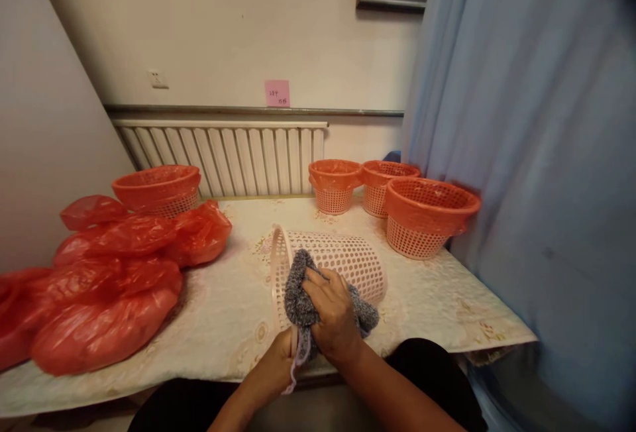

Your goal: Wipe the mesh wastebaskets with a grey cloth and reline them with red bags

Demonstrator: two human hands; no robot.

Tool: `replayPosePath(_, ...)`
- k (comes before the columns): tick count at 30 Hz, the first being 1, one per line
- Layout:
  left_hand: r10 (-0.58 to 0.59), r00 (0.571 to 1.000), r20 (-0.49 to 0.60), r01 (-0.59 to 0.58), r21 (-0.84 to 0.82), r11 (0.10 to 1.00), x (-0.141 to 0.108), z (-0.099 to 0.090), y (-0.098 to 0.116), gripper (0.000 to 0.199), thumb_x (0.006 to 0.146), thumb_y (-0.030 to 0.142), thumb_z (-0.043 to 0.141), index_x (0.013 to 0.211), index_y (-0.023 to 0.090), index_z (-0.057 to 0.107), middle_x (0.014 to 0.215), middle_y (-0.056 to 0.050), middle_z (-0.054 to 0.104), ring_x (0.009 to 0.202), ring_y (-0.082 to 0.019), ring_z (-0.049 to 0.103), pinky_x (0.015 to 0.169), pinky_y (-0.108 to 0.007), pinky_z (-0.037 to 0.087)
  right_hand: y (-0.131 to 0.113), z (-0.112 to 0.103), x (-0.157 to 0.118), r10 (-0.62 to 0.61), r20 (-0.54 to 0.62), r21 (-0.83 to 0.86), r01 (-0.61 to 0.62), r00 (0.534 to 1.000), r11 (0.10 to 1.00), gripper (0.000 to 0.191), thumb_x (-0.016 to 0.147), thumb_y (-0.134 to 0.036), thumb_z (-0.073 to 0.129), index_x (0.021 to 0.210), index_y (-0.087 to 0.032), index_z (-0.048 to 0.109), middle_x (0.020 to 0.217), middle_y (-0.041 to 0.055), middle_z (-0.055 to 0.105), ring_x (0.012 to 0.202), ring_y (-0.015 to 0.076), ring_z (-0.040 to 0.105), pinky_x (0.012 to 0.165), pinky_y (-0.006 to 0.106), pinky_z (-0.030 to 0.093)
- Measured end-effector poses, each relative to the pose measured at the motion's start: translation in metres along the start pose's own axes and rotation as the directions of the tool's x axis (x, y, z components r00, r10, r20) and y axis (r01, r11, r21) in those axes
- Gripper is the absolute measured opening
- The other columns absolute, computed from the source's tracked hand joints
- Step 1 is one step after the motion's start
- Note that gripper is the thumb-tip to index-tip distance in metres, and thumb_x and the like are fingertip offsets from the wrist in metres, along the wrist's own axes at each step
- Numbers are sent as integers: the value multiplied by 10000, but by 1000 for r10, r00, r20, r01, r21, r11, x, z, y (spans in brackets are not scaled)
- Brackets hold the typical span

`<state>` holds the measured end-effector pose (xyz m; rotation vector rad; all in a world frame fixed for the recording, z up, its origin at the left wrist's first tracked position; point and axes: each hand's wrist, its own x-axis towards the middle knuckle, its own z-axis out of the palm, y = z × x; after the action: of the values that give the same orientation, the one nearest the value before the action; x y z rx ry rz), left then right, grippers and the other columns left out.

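Observation:
A pale pink perforated basket [348, 256] lies on its side on the table, its open rim facing left. My right hand [332, 306] presses a grey fluffy cloth [299, 289] against the basket's near side, fingers closed on the cloth. Lower down and to the left, my left hand [283, 359] is closed at the near edge of the basket's rim, beneath the cloth; its fingertips are partly hidden. A light purple strip hangs from the cloth beside it.
Red plastic bags [109, 313] are heaped at the left, before a red-lined basket [159, 187]. Three more lined baskets [420, 236] stand at the back right by a blue curtain [497, 120]. The table [218, 326] has a flowered cloth; a radiator [223, 157] is behind.

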<state>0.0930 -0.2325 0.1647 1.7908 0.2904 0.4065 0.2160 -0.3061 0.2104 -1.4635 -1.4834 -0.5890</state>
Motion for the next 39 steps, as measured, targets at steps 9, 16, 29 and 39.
replayPosePath(9, 7, 972, -234, -4, 15, 1000, 17, -7, 19, 362, 771, 151, 516, 1113, 115, 630, 1113, -78, 688, 1047, -264, 590, 1000, -400, 424, 4, 3, 3, -34, 19, -34, 35, 999, 999, 375, 799, -74, 485, 1134, -178, 617, 1247, 58, 613, 1104, 267, 471, 896, 423, 403)
replayPosePath(16, 5, 983, -182, 3, 44, 999, 12, -10, 11, 463, 881, 294, 488, 1317, 141, 491, 1328, -115, 577, 1228, -274, 512, 1105, -437, 319, 88, -9, 5, 172, -85, -165, -184, 981, 969, 502, 714, 25, 403, 1097, -193, 644, 1189, 64, 639, 1056, 231, 513, 937, 408, 424)
replayPosePath(29, 7, 987, -159, -7, 3, 1000, 19, -14, 0, 405, 852, 335, 544, 1204, 136, 573, 1209, -99, 653, 1127, -266, 572, 1070, -430, 361, 37, 4, -11, 104, -84, -90, -111, 991, 990, 539, 673, -23, 443, 1170, -159, 601, 1274, 84, 584, 1161, 278, 453, 988, 474, 388)
replayPosePath(39, -13, 990, -139, 17, 27, 1000, 11, -14, -1, 438, 876, 313, 513, 1285, 156, 533, 1338, -100, 575, 1260, -273, 485, 1121, -433, 300, 115, -18, -3, 262, -166, -184, -291, 951, 939, 557, 660, 11, 376, 1121, -166, 633, 1187, 95, 632, 1089, 227, 509, 957, 410, 426)
